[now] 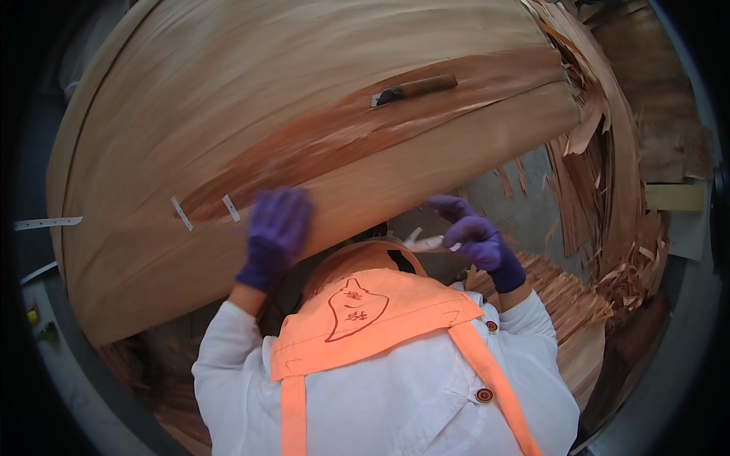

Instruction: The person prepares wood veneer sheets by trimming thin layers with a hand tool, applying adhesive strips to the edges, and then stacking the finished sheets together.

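Observation:
Wearing a purple glove, my left hand (pixel 278 225) lies blurred with its palm down on a large wood veneer sheet (pixel 399 182), near its front edge. Just left of it, short strips of perforated white tape (pixel 230 208) cross the pointed end of a reddish-brown veneer area (pixel 308 148). My right hand (pixel 476 239), also gloved, is raised off the sheet's front edge. A crumpled piece of whitish tape (pixel 425 242) is pinched in its fingers. Farther back on the reddish area rests a knife (pixel 419 89) with a wooden handle and a short blade.
Torn veneer strips (pixel 604 188) hang and pile up along the right side. A stack of veneer (pixel 559 290) is beside my right forearm. Another tape strip (pixel 48 223) sticks out past the left edge. My orange apron (pixel 365 319) is close to the sheet's front edge.

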`<state>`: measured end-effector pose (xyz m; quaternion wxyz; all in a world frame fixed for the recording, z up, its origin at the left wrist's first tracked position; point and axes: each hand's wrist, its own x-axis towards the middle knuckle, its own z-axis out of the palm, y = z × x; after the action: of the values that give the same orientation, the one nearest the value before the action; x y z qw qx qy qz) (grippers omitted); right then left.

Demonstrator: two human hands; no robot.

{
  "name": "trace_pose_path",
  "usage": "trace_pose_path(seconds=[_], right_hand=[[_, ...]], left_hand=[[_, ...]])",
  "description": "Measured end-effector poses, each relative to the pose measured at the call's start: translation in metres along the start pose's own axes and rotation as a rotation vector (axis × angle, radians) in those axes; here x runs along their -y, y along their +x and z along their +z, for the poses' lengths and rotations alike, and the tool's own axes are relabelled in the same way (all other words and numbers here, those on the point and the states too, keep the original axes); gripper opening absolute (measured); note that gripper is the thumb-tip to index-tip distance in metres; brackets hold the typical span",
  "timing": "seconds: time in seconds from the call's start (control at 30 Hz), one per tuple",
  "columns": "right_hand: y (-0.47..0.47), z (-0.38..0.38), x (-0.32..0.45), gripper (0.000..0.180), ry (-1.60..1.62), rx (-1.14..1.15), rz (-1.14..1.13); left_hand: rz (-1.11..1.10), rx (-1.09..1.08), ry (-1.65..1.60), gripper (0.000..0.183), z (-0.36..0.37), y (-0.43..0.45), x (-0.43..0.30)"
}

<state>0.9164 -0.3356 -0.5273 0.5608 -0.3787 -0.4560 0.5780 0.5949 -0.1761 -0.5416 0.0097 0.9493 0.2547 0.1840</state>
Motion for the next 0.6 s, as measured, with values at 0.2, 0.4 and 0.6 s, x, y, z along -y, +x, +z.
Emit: trace_pose_path(seconds=[0.2,0.4,0.6], right_hand=[[-0.007,0.007,0.016,0.016,0.08,-0.171,0.028],[0.031,0.03,-0.007,0.018,0.258,-0.426,0.327],[0.067,0.028,-0.033,0.024,0.188,-0.523,0.332]], left_hand=[[0.321,0.061,-0.11,0.032,0.057,0.057,-0.048],[0.325,0.01,-0.029,0.031,0.07,0.066,-0.037],[-0.01,-0.06,-0.176,0.05,0.051,0.095,-0.025]])
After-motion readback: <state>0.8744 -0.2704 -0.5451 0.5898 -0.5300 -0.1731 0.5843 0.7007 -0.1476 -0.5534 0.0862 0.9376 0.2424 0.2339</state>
